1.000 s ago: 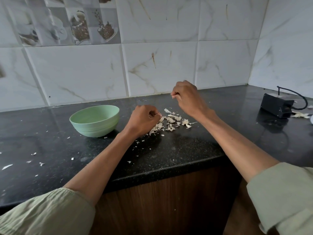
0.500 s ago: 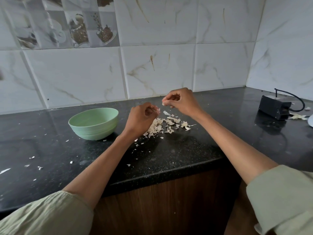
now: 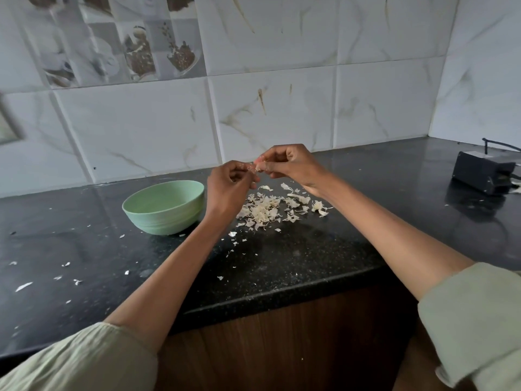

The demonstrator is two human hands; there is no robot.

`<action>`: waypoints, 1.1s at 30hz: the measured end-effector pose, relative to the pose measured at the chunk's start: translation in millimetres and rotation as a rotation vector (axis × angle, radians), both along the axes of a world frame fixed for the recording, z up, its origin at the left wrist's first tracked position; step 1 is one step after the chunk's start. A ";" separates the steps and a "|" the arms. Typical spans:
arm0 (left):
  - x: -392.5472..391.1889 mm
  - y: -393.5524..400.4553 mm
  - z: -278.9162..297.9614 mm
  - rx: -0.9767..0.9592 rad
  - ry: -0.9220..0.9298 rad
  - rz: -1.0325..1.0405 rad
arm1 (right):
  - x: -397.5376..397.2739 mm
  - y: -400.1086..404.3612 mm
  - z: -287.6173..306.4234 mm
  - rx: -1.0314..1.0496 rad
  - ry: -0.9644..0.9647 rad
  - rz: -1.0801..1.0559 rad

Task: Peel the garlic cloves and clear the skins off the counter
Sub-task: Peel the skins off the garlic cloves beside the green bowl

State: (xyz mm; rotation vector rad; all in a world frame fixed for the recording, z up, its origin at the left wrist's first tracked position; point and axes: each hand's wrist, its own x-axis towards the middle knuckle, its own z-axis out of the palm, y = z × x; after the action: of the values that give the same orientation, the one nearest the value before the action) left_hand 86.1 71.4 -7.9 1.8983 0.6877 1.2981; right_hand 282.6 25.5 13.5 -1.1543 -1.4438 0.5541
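Both my hands are raised above the black counter (image 3: 282,263) and meet at a small garlic clove (image 3: 257,166). My left hand (image 3: 229,187) pinches the clove with curled fingers, and my right hand (image 3: 287,165) pinches it from the other side. The clove is mostly hidden by fingertips. Below the hands lies a pile of pale garlic skins (image 3: 270,208) on the counter. A light green bowl (image 3: 165,206) stands just left of my left hand; its inside is not visible.
Small skin flakes (image 3: 24,286) are scattered over the counter's left part and near its front edge. A black box with a cable (image 3: 482,172) sits at the far right. A tiled wall (image 3: 282,114) closes the back and right side.
My right hand came down and left from above the pile to meet my left hand, which lifted off the skins. Both hands now hold the clove between them.
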 end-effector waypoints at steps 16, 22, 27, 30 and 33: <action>-0.8 -4.1 3.0 -0.076 -0.007 0.020 | -10.5 -5.5 3.2 0.165 -0.230 -0.162; -0.6 -4.0 3.4 -0.108 0.001 0.065 | -17.0 -7.6 3.6 0.197 -0.339 -0.177; -2.0 -5.2 3.6 -0.125 -0.007 0.062 | -14.1 -6.7 1.8 0.149 -0.280 -0.134; -2.1 -7.6 4.1 -0.114 -0.014 0.035 | -10.0 -5.9 2.2 0.071 -0.149 -0.100; -1.6 -8.4 5.2 -0.122 -0.028 0.005 | -7.1 -6.0 2.5 -0.009 -0.042 -0.055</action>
State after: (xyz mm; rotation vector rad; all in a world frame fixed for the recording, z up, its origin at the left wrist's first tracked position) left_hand 84.5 63.0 -2.7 1.7786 0.7413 1.2547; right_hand 275.5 19.5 16.0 -1.2149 -1.4424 0.5012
